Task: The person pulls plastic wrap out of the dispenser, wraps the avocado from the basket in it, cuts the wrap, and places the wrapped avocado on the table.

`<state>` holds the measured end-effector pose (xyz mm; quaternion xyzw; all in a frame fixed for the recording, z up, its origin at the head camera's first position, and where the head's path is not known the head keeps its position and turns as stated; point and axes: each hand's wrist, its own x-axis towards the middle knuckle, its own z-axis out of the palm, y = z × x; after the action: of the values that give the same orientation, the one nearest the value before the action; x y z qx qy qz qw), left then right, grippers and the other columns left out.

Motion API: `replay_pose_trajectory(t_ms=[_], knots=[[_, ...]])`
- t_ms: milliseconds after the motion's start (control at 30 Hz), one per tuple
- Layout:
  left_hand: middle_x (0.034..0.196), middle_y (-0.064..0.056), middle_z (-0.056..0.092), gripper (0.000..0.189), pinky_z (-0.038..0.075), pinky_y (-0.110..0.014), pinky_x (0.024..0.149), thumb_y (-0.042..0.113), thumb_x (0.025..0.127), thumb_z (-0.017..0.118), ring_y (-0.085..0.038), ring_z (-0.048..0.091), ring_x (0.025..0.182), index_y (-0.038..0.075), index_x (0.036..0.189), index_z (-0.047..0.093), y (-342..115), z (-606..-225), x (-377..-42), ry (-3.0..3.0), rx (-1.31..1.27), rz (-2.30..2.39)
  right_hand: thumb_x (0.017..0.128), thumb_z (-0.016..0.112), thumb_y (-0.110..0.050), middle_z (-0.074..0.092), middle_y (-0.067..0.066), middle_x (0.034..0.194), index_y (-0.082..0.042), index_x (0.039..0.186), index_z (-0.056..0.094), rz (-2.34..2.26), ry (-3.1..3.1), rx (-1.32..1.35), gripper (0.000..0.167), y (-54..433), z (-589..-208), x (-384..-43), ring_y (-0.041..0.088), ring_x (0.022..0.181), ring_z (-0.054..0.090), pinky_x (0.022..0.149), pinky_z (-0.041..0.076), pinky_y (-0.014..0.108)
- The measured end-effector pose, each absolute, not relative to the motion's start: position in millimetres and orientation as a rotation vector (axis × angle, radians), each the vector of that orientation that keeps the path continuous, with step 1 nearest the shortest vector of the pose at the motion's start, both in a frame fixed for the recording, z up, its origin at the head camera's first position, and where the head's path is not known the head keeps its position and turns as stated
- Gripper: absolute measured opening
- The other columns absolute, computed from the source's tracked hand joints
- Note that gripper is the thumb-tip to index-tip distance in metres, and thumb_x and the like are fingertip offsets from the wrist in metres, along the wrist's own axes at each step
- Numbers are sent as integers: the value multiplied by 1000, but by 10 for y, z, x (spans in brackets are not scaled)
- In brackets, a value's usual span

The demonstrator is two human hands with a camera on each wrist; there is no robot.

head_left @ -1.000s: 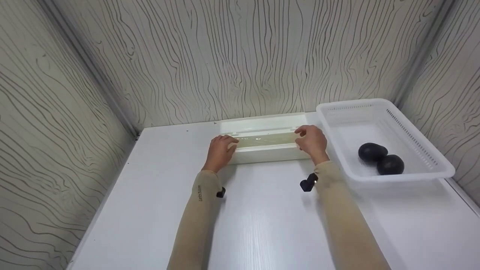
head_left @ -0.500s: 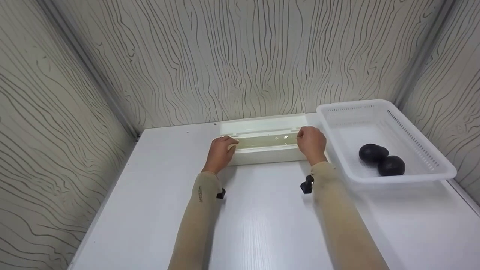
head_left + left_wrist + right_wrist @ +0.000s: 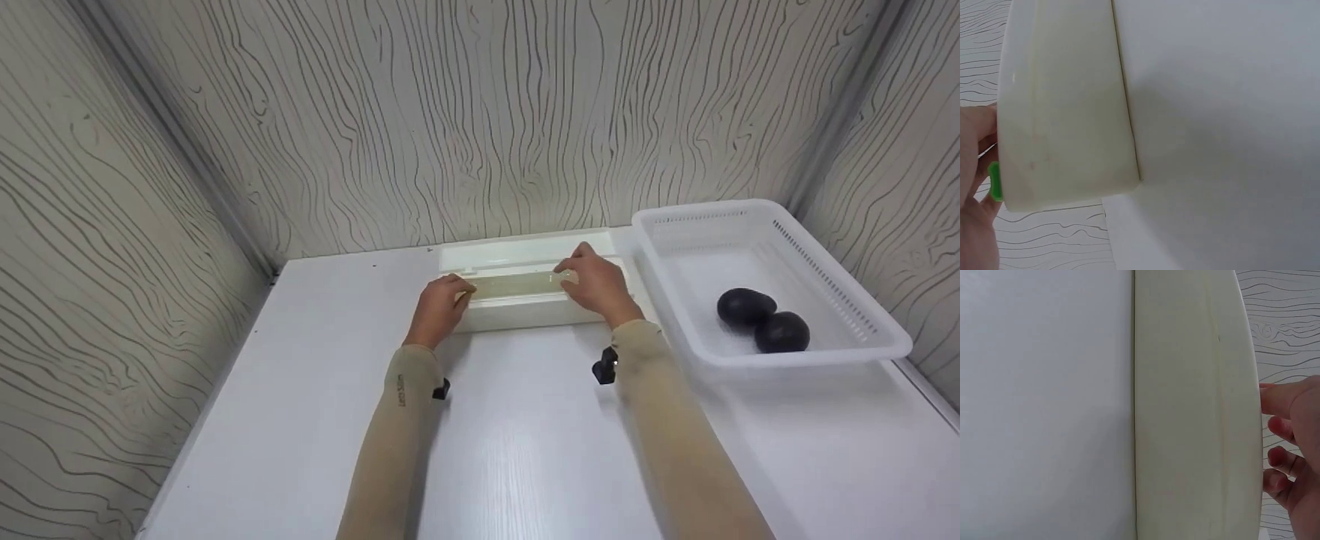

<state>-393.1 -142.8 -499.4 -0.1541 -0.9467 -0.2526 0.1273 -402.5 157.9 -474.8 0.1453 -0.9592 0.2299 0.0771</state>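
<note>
Operator: What is the layout?

Instructor: A white table (image 3: 510,420) carries a perforated white basket (image 3: 810,358) at the right. Just left of it, near the back wall, lies the long white box (image 3: 532,313), its opening upward and a pale lid (image 3: 525,250) laid back behind it.

Operator: How will the box handle?

Instructor: It looks stiff, smooth and probably light, so it may slide. Steady it by the ends.

Operator: And its contents?

Instructor: A glossy, pale film (image 3: 517,284) shows along the opening. It is likely thin, soft, clingy and easily torn; take it by an edge, evenly.

Operator: State of the hands?

Instructor: The left hand (image 3: 437,307) bends its fingers at the box's left end. The right hand (image 3: 600,285) reaches over the opening, thumb and forefinger apart near the film. Whether either pinches anything cannot be told.

Operator: Smaller items?

Instructor: Two dark rounded items (image 3: 746,306) sit in the basket. A green piece (image 3: 995,181), smallest, shows beside the left hand.
</note>
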Motion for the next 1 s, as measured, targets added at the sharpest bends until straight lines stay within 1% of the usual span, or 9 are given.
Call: replay_pose_trajectory(t_ms=[100, 267, 333, 433, 567, 667, 733, 867, 1000], knots=[[118, 0, 74, 15, 51, -39, 109, 12, 99, 70, -21, 67, 119, 14, 112, 78, -1434, -4999, -3932, -2747, -463, -722, 100, 69, -20, 55, 13, 123, -13, 123, 75, 651, -2902, 462, 26, 1550, -4744, -4042, 33, 101, 64, 87, 56, 52], [117, 1, 74, 14, 51, -39, 110, 11, 98, 72, -21, 67, 119, 14, 110, 79, -1452, -5000, -3931, -2735, -470, -742, 98, 70, -19, 60, 12, 115, -10, 110, 79, 618, -2918, 444, 17, 1533, -4724, -4072, 32, 104, 61, 87, 56, 49], [117, 0, 75, 14, 51, -39, 110, 11, 98, 72, -21, 67, 119, 14, 110, 79, -1456, -5003, -3932, -2727, -479, -746, 97, 71, -18, 62, 11, 112, -10, 109, 78, 605, -2908, 443, 16, 1520, -4721, -4090, 31, 104, 60, 86, 56, 48], [117, 1, 75, 14, 52, -38, 109, 11, 98, 72, -21, 67, 118, 14, 110, 79, -1461, -5005, -3936, -2716, -503, -742, 98, 70, -18, 65, 11, 113, -11, 117, 76, 597, -2892, 493, 21, 1445, -4716, -4106, 30, 107, 60, 88, 56, 48], [114, 1, 76, 13, 54, -37, 106, 10, 97, 73, -20, 69, 115, 13, 108, 80, -1465, -5001, -3936, -2706, -525, -745, 104, 62, -21, 65, 13, 129, -14, 135, 68, 595, -2885, 668, 32, 1224, -4732, -4122, 33, 122, 56, 102, 52, 51], [112, 1, 76, 12, 55, -37, 105, 9, 97, 73, -20, 70, 113, 13, 107, 80, -1463, -4999, -3937, -2708, -529, -754, 105, 60, -21, 62, 13, 137, -15, 139, 66, 574, -2890, 739, 36, 1058, -4754, -4126, 34, 129, 53, 109, 48, 52], [112, 0, 76, 13, 55, -37, 105, 9, 97, 72, -20, 70, 112, 12, 107, 79, -1458, -4999, -3942, -2714, -539, -761, 103, 63, -20, 61, 12, 136, -15, 136, 69, 546, -2883, 739, 34, 983, -4767, -4128, 33, 128, 52, 109, 48, 51], [114, 0, 75, 14, 55, -37, 105, 11, 99, 71, -19, 70, 113, 13, 109, 79, -1451, -5003, -3949, -2736, -533, -794, 100, 70, -21, 60, 10, 129, -14, 120, 78, 551, -2871, 728, 23, 920, -4757, -4127, 30, 124, 54, 106, 50, 48], [116, 1, 75, 15, 54, -36, 106, 11, 99, 70, -19, 69, 115, 13, 111, 78, -1457, -4997, -3950, -2741, -505, -808, 98, 73, -24, 63, 12, 122, -10, 108, 80, 566, -2894, 710, 19, 919, -4701, -4131, 32, 119, 57, 103, 51, 49]])
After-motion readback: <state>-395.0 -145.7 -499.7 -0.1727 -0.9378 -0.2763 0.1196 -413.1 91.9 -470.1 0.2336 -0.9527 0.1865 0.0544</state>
